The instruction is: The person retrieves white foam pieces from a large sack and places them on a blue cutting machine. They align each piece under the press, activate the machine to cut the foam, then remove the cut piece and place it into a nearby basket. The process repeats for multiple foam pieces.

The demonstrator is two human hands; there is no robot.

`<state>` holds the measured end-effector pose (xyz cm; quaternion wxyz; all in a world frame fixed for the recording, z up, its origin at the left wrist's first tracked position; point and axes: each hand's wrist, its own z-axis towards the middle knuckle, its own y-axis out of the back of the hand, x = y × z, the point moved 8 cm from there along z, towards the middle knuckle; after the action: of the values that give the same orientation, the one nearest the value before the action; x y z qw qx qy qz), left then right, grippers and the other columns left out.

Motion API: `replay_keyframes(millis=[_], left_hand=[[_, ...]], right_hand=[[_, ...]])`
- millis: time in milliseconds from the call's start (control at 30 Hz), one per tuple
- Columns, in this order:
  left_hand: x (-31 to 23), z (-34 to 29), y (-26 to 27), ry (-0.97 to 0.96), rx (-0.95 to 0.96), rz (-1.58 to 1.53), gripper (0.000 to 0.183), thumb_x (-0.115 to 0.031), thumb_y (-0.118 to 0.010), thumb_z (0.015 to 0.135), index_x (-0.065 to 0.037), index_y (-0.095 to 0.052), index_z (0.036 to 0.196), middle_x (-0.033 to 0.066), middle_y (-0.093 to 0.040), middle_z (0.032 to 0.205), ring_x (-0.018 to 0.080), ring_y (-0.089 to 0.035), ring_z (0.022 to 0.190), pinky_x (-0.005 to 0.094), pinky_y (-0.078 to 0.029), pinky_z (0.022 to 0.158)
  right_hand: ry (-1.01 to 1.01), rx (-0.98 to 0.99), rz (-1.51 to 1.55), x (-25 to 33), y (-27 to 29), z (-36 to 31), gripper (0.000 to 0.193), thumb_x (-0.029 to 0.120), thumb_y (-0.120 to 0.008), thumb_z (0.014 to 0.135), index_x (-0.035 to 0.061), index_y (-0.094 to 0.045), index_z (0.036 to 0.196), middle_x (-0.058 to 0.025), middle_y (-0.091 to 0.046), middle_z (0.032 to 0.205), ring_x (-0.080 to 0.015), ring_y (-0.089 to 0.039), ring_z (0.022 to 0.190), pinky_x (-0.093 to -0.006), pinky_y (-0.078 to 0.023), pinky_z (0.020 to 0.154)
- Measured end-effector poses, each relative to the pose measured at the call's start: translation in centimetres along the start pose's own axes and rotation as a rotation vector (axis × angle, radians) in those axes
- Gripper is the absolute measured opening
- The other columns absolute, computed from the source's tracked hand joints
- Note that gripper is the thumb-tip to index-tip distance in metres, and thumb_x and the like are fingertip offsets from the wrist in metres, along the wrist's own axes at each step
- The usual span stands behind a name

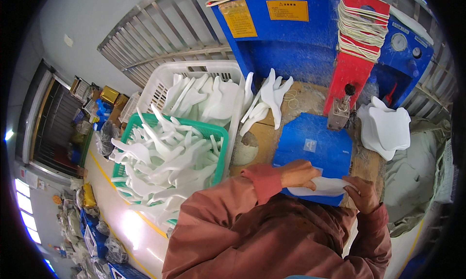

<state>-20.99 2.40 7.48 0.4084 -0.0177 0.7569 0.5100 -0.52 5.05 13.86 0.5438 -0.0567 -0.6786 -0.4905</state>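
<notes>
Between my two hands is a white curved foam-like piece [327, 186], held low over the near edge of a blue sheet [315, 140]. My left hand [298, 174] is closed around its left end, and my right hand [361, 192] pinches the right end. Beyond them, a metal tool head [339, 115] hangs from a red machine arm [347, 77] wound with pale cord. Several similar white pieces [269, 99] lie on the board to the left. A stack of broader white pieces [384, 126] sits at the right.
A green basket [223, 155] heaped with white pieces stands left, in front of a white crate [194, 65] holding more. The blue machine body [291, 46] with a gauge [399, 42] closes off the back. At the right is a large sack [412, 177] with white pieces inside.
</notes>
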Motion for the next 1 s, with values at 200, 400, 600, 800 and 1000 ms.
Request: replay_keyframes(millis=[200, 400, 600, 800, 1000], left_hand=[[0.2, -5.8, 5.7, 0.084, -0.049, 0.091, 0.038, -0.018, -0.074, 0.093, -0.004, -0.066, 0.128, 0.0234, -0.072, 0.106, 0.04, -0.073, 0.086, 0.0477, -0.057, 0.07], [3.4, -16.1, 13.6, 0.419, -0.319, 0.351, 0.031, -0.019, -0.07, 0.096, -0.009, -0.072, 0.125, 0.0183, -0.076, 0.101, 0.0379, -0.074, 0.087, 0.0465, -0.06, 0.074], [8.4, -32.4, 24.4, 0.859, -0.917, 0.734, 0.038, -0.02, -0.072, 0.096, -0.005, -0.071, 0.131, 0.0239, -0.074, 0.116, 0.0412, -0.073, 0.101, 0.0457, -0.059, 0.087], [21.5, -45.3, 35.0, 1.446, -0.839, 1.203, 0.046, -0.027, -0.06, 0.106, -0.01, -0.059, 0.149, 0.0174, -0.073, 0.121, 0.031, -0.073, 0.098, 0.0419, -0.058, 0.08], [28.1, -41.1, 33.4, 1.346, -0.768, 1.105, 0.078, -0.026, -0.075, 0.097, -0.004, -0.038, 0.161, 0.0233, -0.053, 0.155, 0.0402, -0.048, 0.144, 0.0439, -0.044, 0.116]], right_hand=[[-0.028, 0.006, 0.258, 0.0, -0.6, 1.1, 0.054, 0.001, -0.079, 0.087, 0.0017, -0.064, 0.139, -0.0215, -0.071, 0.127, -0.0349, -0.072, 0.115, -0.0427, -0.058, 0.098], [0.086, 0.037, 0.269, 0.9, -1.1, 2.2, 0.06, 0.0, -0.08, 0.084, 0.0014, -0.062, 0.14, -0.0221, -0.066, 0.137, -0.038, -0.068, 0.121, -0.0465, -0.057, 0.099], [-0.095, 0.12, 0.248, -2.2, -1.3, 1.2, 0.039, 0.006, -0.076, 0.09, 0.0, -0.07, 0.128, -0.0192, -0.072, 0.122, -0.0324, -0.071, 0.11, -0.0424, -0.057, 0.095], [-0.128, 0.147, 0.16, -3.3, -1.1, 0.4, 0.038, 0.016, -0.072, 0.097, 0.0026, -0.069, 0.133, -0.0228, -0.073, 0.123, -0.0326, -0.073, 0.106, -0.0456, -0.058, 0.093], [-0.021, -0.293, -0.163, -3.6, 6.2, -0.9, 0.044, 0.017, -0.074, 0.095, 0.0068, -0.066, 0.138, -0.0191, -0.067, 0.133, -0.038, -0.066, 0.122, -0.0472, -0.055, 0.101]])
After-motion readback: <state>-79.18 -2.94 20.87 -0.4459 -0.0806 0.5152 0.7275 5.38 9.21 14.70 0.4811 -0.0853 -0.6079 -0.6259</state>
